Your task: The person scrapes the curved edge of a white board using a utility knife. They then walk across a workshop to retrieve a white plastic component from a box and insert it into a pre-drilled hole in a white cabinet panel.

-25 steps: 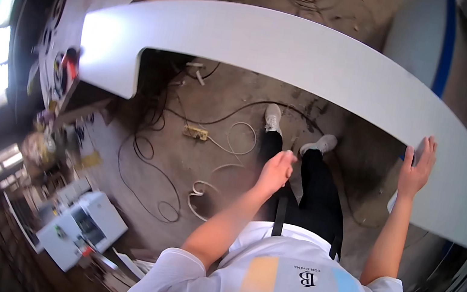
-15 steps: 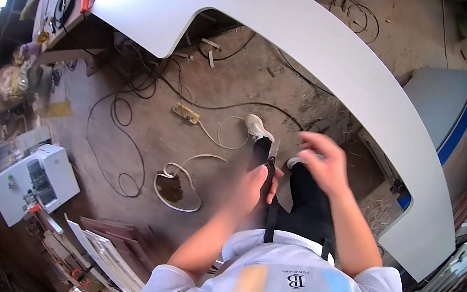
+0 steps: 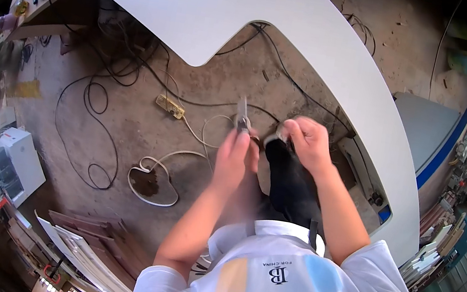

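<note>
1. Both hands are raised in front of the chest: the left hand (image 3: 235, 155) grips a small metal tool (image 3: 242, 112), blade pointing up.
2. Just beside it, the right hand (image 3: 306, 140) pinches a small roll (image 3: 280, 134), partly hidden.
3. Beyond both curves a white panel (image 3: 345, 60).
4. Cables (image 3: 101, 94) litter the floor (image 3: 126, 129) under the panel.

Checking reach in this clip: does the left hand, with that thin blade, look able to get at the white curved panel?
Probably yes: the left hand hangs in the white curved panel's cut-out, with nothing between them.
</note>
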Demonstrator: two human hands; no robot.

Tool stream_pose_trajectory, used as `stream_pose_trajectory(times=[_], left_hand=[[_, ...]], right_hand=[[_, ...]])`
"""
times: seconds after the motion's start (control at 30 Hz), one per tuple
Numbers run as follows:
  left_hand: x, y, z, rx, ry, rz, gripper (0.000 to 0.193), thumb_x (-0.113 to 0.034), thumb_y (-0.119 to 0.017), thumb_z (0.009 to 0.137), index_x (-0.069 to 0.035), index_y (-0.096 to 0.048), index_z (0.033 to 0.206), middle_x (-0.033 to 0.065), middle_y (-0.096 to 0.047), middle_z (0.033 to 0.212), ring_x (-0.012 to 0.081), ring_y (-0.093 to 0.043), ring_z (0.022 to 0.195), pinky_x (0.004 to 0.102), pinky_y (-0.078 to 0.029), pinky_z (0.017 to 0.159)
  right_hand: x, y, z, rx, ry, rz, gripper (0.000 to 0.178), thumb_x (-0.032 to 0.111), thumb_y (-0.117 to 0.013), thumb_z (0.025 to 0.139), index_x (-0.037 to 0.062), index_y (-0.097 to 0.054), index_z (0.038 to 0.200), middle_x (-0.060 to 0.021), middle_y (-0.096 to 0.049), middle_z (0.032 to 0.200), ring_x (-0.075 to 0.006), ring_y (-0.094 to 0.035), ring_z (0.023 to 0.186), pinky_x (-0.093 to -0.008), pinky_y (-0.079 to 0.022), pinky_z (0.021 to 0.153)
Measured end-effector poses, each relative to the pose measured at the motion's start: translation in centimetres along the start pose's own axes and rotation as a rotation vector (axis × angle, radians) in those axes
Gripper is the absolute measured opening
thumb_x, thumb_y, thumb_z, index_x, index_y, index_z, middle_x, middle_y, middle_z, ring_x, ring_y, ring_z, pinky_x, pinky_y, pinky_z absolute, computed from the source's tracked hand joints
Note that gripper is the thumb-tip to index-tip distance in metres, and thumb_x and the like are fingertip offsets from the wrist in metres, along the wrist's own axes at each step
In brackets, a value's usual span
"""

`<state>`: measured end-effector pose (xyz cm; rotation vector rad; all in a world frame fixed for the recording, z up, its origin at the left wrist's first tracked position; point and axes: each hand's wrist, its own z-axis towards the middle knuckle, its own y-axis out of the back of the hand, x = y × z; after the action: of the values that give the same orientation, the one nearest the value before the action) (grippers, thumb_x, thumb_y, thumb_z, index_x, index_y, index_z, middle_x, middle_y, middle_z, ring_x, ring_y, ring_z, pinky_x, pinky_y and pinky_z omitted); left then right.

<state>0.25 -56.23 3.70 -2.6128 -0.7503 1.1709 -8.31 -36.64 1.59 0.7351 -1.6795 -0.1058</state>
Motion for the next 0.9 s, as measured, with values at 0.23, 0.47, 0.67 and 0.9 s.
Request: stream_pose_trajectory(times=[0.23, 0.47, 0.67, 0.9], left_hand=[[-5.8, -1.4, 10.8, -0.083, -0.106, -0.049, 0.031, -0.033, -0.051, 0.108, -0.004, -0.058, 0.114, 0.0042, -0.062, 0.077, 0.0135, -0.058, 0.056, 0.029, -0.048, 0.05], [-8.3, -3.2, 16.4, -0.076, -0.047, -0.11, 0.032, -0.035, -0.051, 0.108, -0.004, -0.06, 0.109, 0.0031, -0.059, 0.074, 0.0118, -0.054, 0.051, 0.0289, -0.045, 0.046], [-7.8, -4.8, 15.5, 0.078, 0.003, 0.047, 0.034, -0.035, -0.053, 0.108, -0.003, -0.06, 0.115, 0.0, -0.055, 0.076, 0.0086, -0.052, 0.061, 0.026, -0.047, 0.059], [-4.2, -4.0, 14.1, -0.242, -0.417, 0.017, 0.021, -0.018, -0.059, 0.105, -0.004, -0.054, 0.119, 0.0027, -0.062, 0.088, 0.0081, -0.055, 0.064, 0.0252, -0.048, 0.062]], right_hand=[[0.7, 7.3, 7.1, -0.134, 0.33, -0.591, 0.05, 0.017, -0.078, 0.082, 0.0127, -0.065, 0.13, -0.0038, -0.063, 0.141, -0.0281, -0.059, 0.127, -0.043, -0.044, 0.109], [-3.1, 11.0, 11.4, -0.331, 0.224, -0.789, 0.051, 0.03, -0.069, 0.093, 0.0102, -0.057, 0.138, -0.0077, -0.051, 0.153, -0.0299, -0.047, 0.141, -0.0471, -0.03, 0.12], [-2.7, 11.7, 15.0, -0.322, 0.138, -0.7, 0.054, 0.038, -0.067, 0.094, 0.01, -0.056, 0.139, -0.0093, -0.059, 0.144, -0.0297, -0.055, 0.133, -0.0436, -0.039, 0.111], [-1.9, 11.3, 16.8, -0.338, -0.058, -0.729, 0.053, 0.047, -0.06, 0.098, 0.0104, -0.057, 0.137, -0.0113, -0.068, 0.129, -0.0316, -0.066, 0.116, -0.0397, -0.051, 0.094]])
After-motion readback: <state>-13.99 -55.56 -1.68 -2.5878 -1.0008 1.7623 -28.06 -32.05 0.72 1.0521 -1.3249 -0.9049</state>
